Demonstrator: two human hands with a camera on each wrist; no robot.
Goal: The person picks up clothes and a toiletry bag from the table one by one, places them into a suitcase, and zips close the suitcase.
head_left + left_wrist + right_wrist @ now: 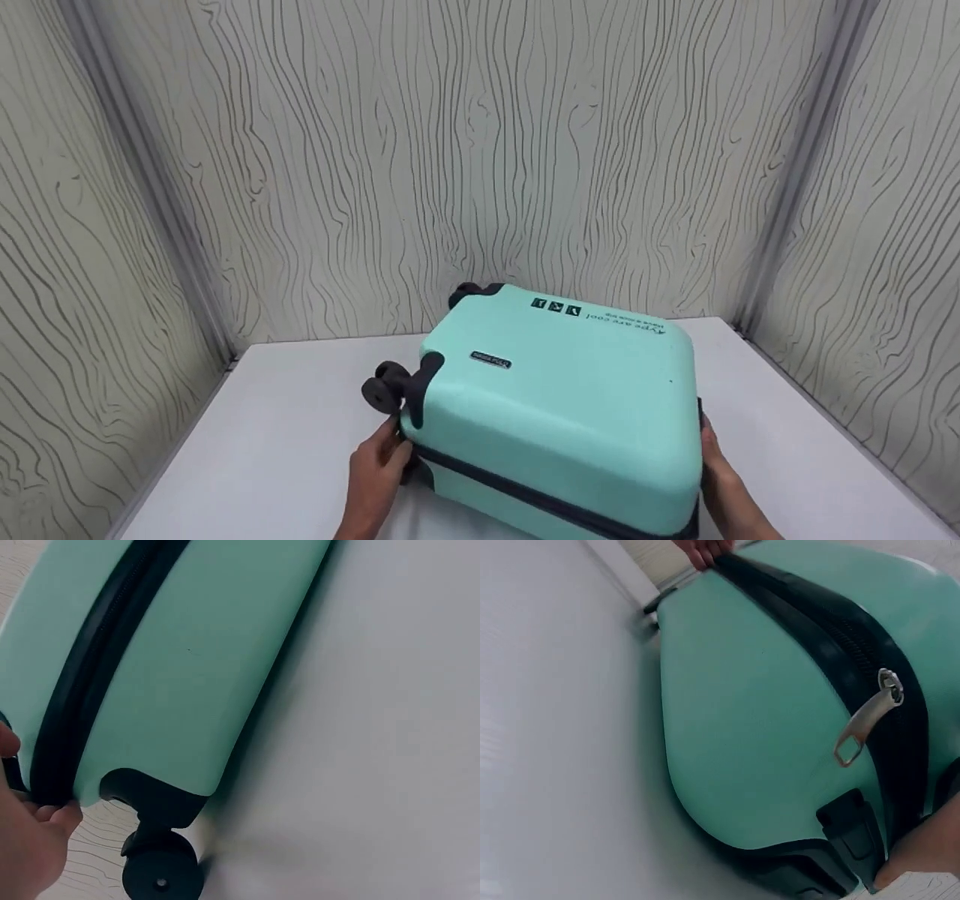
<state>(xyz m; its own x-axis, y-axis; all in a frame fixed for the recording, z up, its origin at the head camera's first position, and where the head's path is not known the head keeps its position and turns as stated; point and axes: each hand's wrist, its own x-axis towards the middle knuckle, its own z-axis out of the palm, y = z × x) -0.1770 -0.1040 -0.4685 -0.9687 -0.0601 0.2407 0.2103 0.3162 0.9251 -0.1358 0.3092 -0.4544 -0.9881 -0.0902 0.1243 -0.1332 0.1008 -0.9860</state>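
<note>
A mint-green hard-shell suitcase (570, 397) lies on its broad side, its dark wheels (382, 390) pointing left. My left hand (373, 472) grips its wheel end near the dark zip band (82, 682), fingers curled at the edge. At the opposite end, my right hand (718, 469) holds the side by the black fittings; its fingers are partly hidden behind the shell. The right wrist view shows a metal zip pull (866, 724) hanging from the band, and a black clip (851, 832) close to the right thumb. Whether the underside fully touches the table cannot be told.
The suitcase is over a white table (255, 435). A pale wall with a wood-grain line pattern (465, 150) rises behind it, and similar panels (892, 247) stand at both sides, joined by grey corner strips.
</note>
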